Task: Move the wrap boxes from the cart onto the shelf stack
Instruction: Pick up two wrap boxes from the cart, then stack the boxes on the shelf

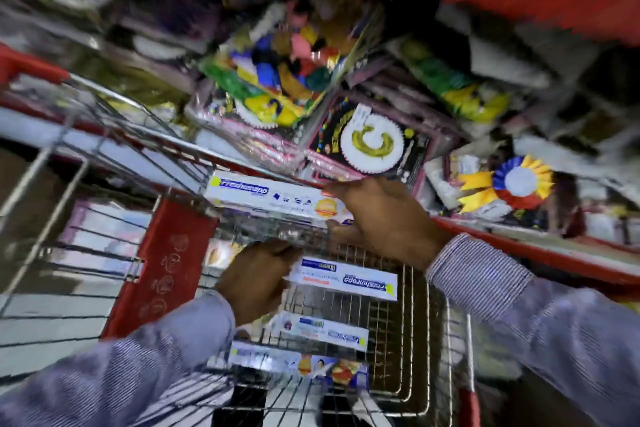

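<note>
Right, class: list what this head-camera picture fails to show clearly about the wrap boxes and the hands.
- Small print on the upper wrap box: motion blur.
- Its right end: covered by the right hand.
- Left hand grip on the second wrap box: fingers blurred.
- Shelf stack: blurred, unidentifiable.
- Cart bottom: cut off.

Heavy motion blur, wide-angle bending at edges.
Lighting even and moderate, source not visible. Sharpest near centre: print on the wrap box partly legible. Far shelf goods and corners smeared; faint glare on plastic packets.
</note>
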The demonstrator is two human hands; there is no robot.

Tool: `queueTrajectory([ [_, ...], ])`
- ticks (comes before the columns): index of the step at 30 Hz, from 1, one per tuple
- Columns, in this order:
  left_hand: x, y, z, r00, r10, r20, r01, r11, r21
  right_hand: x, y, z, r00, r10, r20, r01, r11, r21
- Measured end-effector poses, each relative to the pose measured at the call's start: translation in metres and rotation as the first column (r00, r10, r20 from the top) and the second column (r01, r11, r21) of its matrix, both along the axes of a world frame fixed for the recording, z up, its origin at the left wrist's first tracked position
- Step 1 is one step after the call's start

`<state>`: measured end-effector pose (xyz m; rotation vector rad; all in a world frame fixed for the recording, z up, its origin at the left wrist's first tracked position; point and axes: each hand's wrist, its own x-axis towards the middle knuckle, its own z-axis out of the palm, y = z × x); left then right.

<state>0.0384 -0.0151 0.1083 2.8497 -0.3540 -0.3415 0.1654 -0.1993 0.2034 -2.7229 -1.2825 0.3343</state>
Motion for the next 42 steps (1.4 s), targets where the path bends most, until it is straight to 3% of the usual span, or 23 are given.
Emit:
queueTrajectory([
  [9, 0.038, 0.015, 0.247, 0.943, 0.003, 0.334, 0.007, 1.000, -0.029, 0.040, -0.001, 0.219, 0.975, 0.012, 0.221, -0.068, 0.967, 0.247],
  [16, 0.091, 0.012, 0.365, 0.908, -0.001, 0.419, 0.055, 0.992, -0.116, 0.082, -0.010, 0.313, 0.940, -0.098, 0.327, -0.002, 0.956, 0.292],
  [25, 0.150, 0.005, 0.408, 0.938, -0.053, 0.343, 0.094, 0.990, -0.104, 0.173, -0.012, 0.334, 0.956, -0.233, 0.178, 0.164, 0.928, 0.336],
  [29, 0.168, 0.008, 0.404, 0.938, -0.036, 0.345, 0.080, 0.990, -0.114, 0.210, -0.005, 0.315, 0.955, -0.271, 0.121, 0.231, 0.935, 0.270],
  [37, 0.196, 0.019, 0.384, 0.943, -0.028, 0.332, 0.066, 0.992, -0.103, 0.234, -0.006, 0.295, 0.945, -0.304, 0.118, 0.221, 0.863, 0.455],
  [42, 0.214, 0.014, 0.387, 0.935, -0.037, 0.353, 0.068, 0.995, -0.078, 0.229, -0.011, 0.307, 0.902, -0.358, 0.240, 0.210, 0.851, 0.482],
])
